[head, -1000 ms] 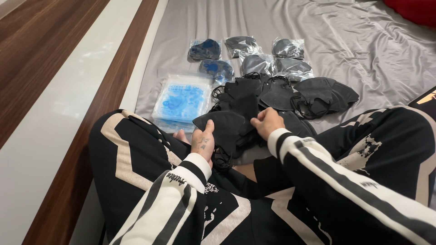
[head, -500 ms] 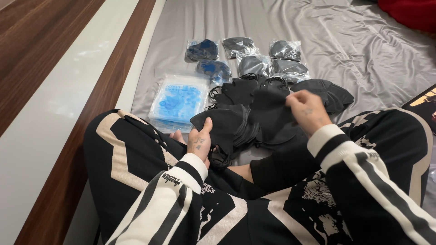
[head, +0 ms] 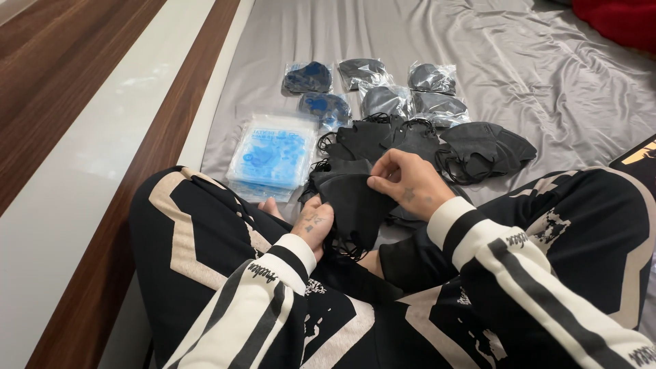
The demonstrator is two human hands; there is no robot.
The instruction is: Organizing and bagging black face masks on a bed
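I sit cross-legged on a grey sheet. My left hand grips the lower edge of a black face mask held over my lap. My right hand pinches the same mask at its upper right edge. Just beyond my hands lies a loose pile of black masks, and a second heap of black masks lies to its right.
A stack of flat blue-and-clear packets lies left of the pile. Several single masks in clear bags lie farther back in two rows. A wooden and white ledge borders the bed on the left. A red cloth shows top right.
My right hand reached out to the mask pile half a second ago and has come back to pinch the mask that my left hand holds.
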